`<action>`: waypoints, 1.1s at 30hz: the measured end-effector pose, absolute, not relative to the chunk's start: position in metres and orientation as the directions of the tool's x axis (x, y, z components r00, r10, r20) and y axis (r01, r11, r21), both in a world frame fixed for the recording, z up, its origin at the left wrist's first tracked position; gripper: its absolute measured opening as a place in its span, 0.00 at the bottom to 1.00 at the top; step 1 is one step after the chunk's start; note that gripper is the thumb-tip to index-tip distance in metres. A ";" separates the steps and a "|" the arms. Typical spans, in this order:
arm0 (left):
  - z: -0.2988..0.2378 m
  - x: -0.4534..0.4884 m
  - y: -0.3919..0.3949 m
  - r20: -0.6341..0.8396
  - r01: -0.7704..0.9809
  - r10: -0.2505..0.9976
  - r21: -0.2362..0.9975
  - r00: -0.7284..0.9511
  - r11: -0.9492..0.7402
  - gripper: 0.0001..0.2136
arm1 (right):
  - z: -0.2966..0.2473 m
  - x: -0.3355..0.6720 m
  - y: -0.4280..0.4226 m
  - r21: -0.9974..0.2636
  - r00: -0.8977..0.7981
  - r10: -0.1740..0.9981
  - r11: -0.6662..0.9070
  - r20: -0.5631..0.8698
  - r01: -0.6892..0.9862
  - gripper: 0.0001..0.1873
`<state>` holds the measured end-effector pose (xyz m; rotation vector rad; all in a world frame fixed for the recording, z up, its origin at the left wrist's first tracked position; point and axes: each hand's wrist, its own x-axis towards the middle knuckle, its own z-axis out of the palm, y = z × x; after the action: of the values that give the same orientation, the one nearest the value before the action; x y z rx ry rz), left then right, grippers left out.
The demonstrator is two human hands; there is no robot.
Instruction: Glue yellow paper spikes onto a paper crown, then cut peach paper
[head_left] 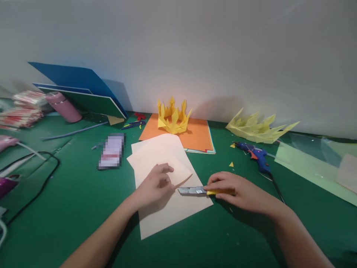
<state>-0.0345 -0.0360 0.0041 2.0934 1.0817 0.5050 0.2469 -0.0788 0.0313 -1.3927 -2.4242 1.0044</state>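
My right hand [231, 188] grips the yellow handle of a utility knife [192, 190], whose wide blade points left over the white paper. The blade tip is close to my left hand [158, 180]. That hand has curled fingers and holds a folded piece of pale paper [178, 169], with one edge lifted toward the knife. Part of the fold is hidden under my fingers. Beneath it lie overlapping white sheets [156, 219], set at an angle on the green table.
Behind the sheets, a yellow paper crown [173, 121] stands on orange paper [198, 134]. To the right are a pale yellow crown [256, 130], a blue glue gun [260, 160] and light green paper [315, 175]. A phone [112, 150], pink bottle [63, 107] and blue board [69, 80] are left.
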 end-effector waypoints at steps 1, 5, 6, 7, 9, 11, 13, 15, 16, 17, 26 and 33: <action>0.003 -0.034 -0.037 0.016 0.547 0.826 0.742 0.563 -0.387 0.10 | 0.031 0.246 -0.079 -0.626 -0.549 0.819 0.341 -0.170 0.702 0.19; 0.002 -0.033 -0.038 0.033 0.569 0.838 0.719 0.545 -0.399 0.11 | 0.030 0.241 -0.078 -0.604 -0.519 0.841 0.337 -0.152 0.723 0.19; 0.003 -0.032 -0.037 0.038 0.581 0.839 0.704 0.543 -0.408 0.11 | 0.029 0.239 -0.078 -0.599 -0.514 0.844 0.336 -0.150 0.727 0.18; 0.003 -0.031 -0.037 0.045 0.594 0.837 0.684 0.545 -0.423 0.11 | 0.028 0.237 -0.078 -0.595 -0.512 0.846 0.337 -0.149 0.729 0.18; 0.004 -0.028 -0.036 0.072 0.625 0.828 0.621 0.556 -0.473 0.12 | 0.027 0.231 -0.077 -0.591 -0.512 0.847 0.342 -0.144 0.731 0.18; 0.003 -0.023 -0.035 0.100 0.662 0.812 0.526 0.575 -0.534 0.13 | 0.025 0.226 -0.077 -0.583 -0.508 0.849 0.341 -0.145 0.738 0.18; 0.000 -0.019 -0.035 0.119 0.702 0.801 0.419 0.587 -0.576 0.15 | 0.024 0.222 -0.077 -0.573 -0.501 0.853 0.339 -0.148 0.746 0.18; -0.004 -0.016 -0.036 0.128 0.729 0.793 0.326 0.596 -0.601 0.16 | 0.022 0.220 -0.077 -0.565 -0.487 0.861 0.330 -0.149 0.756 0.17; -0.006 -0.015 -0.036 0.130 0.737 0.788 0.292 0.601 -0.610 0.17 | 0.022 0.220 -0.077 -0.560 -0.477 0.867 0.325 -0.145 0.762 0.17; -0.007 -0.014 -0.035 0.129 0.739 0.783 0.267 0.608 -0.618 0.17 | 0.021 0.221 -0.077 -0.552 -0.465 0.874 0.321 -0.141 0.770 0.17; -0.002 -0.003 -0.020 0.179 0.697 0.733 0.229 0.656 -0.680 0.15 | 0.013 0.227 -0.079 -0.435 -0.437 0.895 0.361 -0.088 0.825 0.18; -0.009 -0.004 -0.019 0.125 0.732 0.751 0.167 0.648 -0.660 0.16 | 0.009 0.228 -0.077 -0.473 -0.430 0.899 0.343 -0.087 0.811 0.18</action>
<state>-0.0037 -0.0195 -0.0087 2.7596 1.2452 0.2799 0.2285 -0.0774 0.0093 -1.5573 -2.4131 0.6805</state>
